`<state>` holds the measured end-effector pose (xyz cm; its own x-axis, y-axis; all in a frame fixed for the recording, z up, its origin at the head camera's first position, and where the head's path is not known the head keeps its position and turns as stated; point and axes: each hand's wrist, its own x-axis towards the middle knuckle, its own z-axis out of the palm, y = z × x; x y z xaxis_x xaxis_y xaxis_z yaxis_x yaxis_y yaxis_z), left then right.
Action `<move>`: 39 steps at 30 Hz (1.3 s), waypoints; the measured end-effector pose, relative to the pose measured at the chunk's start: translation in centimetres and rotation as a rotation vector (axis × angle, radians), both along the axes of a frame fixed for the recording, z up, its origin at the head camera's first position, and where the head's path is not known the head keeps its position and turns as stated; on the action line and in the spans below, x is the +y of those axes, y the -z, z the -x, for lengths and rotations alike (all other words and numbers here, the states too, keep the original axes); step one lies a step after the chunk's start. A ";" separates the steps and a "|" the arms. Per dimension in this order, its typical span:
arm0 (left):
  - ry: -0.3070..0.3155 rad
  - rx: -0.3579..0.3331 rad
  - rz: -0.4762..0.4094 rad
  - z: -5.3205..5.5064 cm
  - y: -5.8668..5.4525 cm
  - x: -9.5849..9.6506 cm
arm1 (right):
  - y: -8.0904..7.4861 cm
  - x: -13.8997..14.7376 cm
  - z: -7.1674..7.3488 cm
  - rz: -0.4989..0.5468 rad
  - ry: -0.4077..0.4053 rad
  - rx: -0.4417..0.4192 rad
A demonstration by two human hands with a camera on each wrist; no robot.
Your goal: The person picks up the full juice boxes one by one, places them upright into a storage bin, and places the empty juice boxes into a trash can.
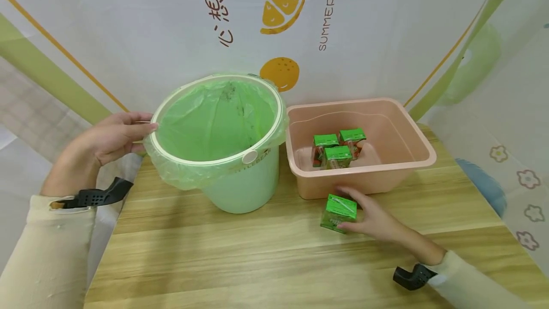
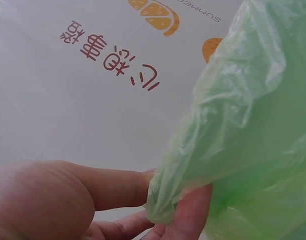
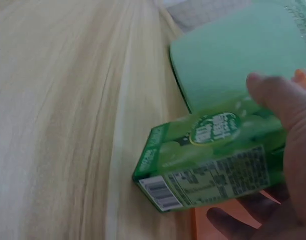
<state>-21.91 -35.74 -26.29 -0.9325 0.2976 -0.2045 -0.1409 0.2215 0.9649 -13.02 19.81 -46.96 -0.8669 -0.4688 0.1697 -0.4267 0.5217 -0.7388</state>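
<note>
At the left side of a mint-green trash bin [image 1: 244, 194], my left hand [image 1: 116, 135] pinches the green garbage bag [image 2: 232, 105] that lines it and folds over its white rim. The left wrist view shows the plastic between thumb and fingers. My right hand [image 1: 373, 216] holds a green juice box [image 1: 340, 208] upright near the table, thumb on one side and fingers on the other. The box's printed side and barcode face the right wrist view. Whether its base touches the table is unclear.
A pink plastic basin [image 1: 403, 166] stands right of the bin, just behind my right hand. Inside it are three green-topped juice boxes [image 1: 337, 156]. Both containers stand on a wooden table [image 1: 240, 261] in front of a printed white cloth [image 1: 141, 27].
</note>
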 end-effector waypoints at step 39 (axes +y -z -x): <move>-0.007 -0.006 -0.055 0.0 0.1 0.0 | -23.2 -2.5 3.5 0.039 -0.158 0.109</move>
<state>-21.93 -35.76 -26.37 -0.9334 0.3019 -0.1939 -0.1483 0.1675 0.9747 -16.51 17.31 -23.76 -0.7586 -0.5889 0.2788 -0.5793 0.4138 -0.7023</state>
